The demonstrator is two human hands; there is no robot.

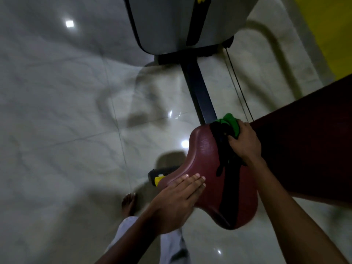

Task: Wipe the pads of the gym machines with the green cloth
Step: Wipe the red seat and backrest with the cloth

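Maroon vinyl seat pad (pixel 203 161), lower centre-right of frame, wiping under way. Right hand (pixel 244 143) clutches the green cloth (pixel 231 123) bunched at the pad's upper edge (folds in shadow). Left hand (pixel 182 191) flat, fingers straight, steadying the lower-left rim. Next: drag cloth down across the unwiped surface.

Found no readable text, label, brand or number anywhere. Noted only a blurred yellow mark on the grey machine shroud (pixel 171 25), well beyond the right hand (pixel 244 141), too smeared to read. Saw a yellow tab (pixel 159 180) just left of the left hand (pixel 175 199), blank as far as could be told.
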